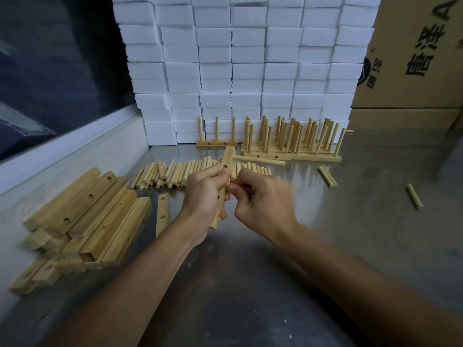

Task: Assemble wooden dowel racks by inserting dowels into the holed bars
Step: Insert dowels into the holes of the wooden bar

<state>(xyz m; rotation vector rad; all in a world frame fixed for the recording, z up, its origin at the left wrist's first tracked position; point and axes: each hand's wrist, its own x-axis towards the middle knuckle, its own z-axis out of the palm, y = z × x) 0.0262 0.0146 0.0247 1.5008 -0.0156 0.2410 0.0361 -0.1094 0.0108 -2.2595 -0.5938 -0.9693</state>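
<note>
Gripping a pale wooden holed bar [223, 186] upright-tilted above the grey metal tabletop [350, 221], the left hand [204, 196] wraps its fingers round the bar's middle, holes facing the right hand, probably so a dowel can go straight in. One short wooden dowel [259, 161] already juts sideways from the bar's upper hole. Right hand [260, 199] is blurred, fingers curled and pinched at the bar's edge; whether they hold another dowel, cannot tell. Loose dowels lie in a row [180, 172] just behind the hands, within easy reach. Stack of unfilled holed bars [82, 214] sits to the left. Finished racks with upright dowels [293, 139] stand at the back, against a wall of white foam blocks [248, 66]. Brown cardboard boxes [411, 58] far right. Judgement: mid-insertion, second hole next.
</note>
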